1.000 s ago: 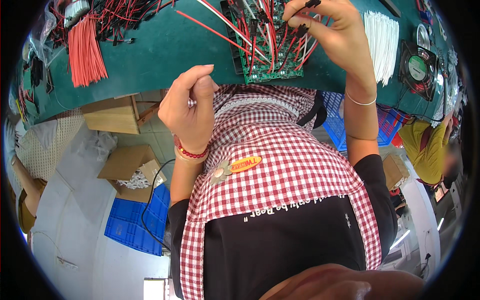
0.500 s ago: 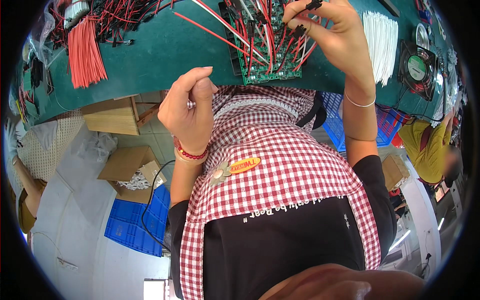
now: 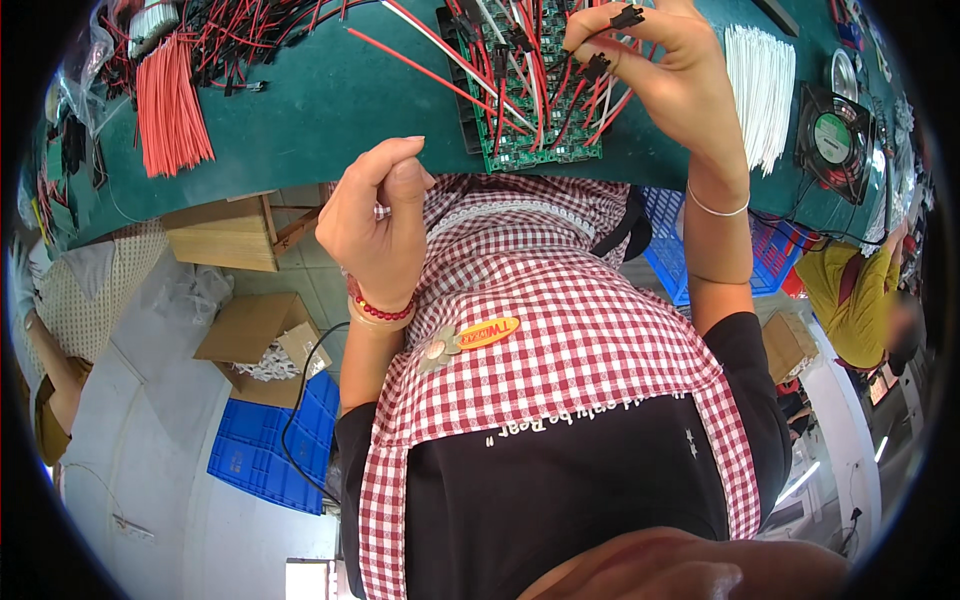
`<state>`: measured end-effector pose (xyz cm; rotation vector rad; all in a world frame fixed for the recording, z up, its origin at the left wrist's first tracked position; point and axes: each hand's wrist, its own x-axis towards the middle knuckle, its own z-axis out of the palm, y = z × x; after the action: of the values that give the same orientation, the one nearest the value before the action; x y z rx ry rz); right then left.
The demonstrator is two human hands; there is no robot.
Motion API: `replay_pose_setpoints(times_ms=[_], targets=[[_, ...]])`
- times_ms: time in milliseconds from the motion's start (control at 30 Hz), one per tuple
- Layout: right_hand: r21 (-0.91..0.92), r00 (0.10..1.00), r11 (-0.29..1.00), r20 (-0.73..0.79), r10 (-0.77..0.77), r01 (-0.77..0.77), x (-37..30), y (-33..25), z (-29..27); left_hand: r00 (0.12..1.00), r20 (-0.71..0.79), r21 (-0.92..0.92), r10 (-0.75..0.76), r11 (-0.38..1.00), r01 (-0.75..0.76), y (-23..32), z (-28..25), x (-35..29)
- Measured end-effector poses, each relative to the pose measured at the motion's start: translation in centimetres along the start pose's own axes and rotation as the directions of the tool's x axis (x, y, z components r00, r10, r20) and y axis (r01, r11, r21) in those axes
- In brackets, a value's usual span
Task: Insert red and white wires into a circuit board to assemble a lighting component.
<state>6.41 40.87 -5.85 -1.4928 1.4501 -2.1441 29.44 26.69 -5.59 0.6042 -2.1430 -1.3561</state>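
My right hand (image 3: 675, 75) is above the right side of a green circuit board panel (image 3: 545, 155), pinching a thin black wire lead. Black connectors show beside its fingers, one connector (image 3: 628, 16) above and another connector (image 3: 597, 66) below. From the panel rise several red, white and black wires (image 3: 535, 85), some of them passing behind my right hand. My left hand (image 3: 375, 215) is apart from the panel, off the table's near edge and in front of the apron. Its fingers are curled in with the thumb against them; whatever they may hold is hidden.
On the green table (image 3: 310, 110) lie a bundle of red wires (image 3: 172, 110) and tangled leads (image 3: 235, 45) to the left. White wires (image 3: 758, 95) and a black fan (image 3: 836, 140) lie to the right. Below are a cardboard box (image 3: 255, 340) and blue crates (image 3: 270, 450). Other people sit at both sides.
Both hands keep nearly the same place and grip. The view has shifted very slightly, and the panel appears a little lower in it.
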Motion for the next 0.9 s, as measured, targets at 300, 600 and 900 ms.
replay_pose_setpoints(times_ms=[300,600,900], targets=[[-0.112,1.000,0.994,0.026,0.010,-0.007,0.4,-0.3,0.3,1.000,0.014,0.020,-0.010,1.000,0.009,0.0,0.0,-0.1],[-0.160,0.998,0.987,0.063,0.017,-0.006,0.5,0.2,0.6,1.000,0.018,0.006,-0.006,1.000,0.005,0.0,0.0,0.0],[-0.772,0.856,0.594,0.133,0.499,-0.226,3.4,-5.0,1.0,0.998,0.060,0.049,0.013,0.999,-0.016,0.5,-0.1,0.2]])
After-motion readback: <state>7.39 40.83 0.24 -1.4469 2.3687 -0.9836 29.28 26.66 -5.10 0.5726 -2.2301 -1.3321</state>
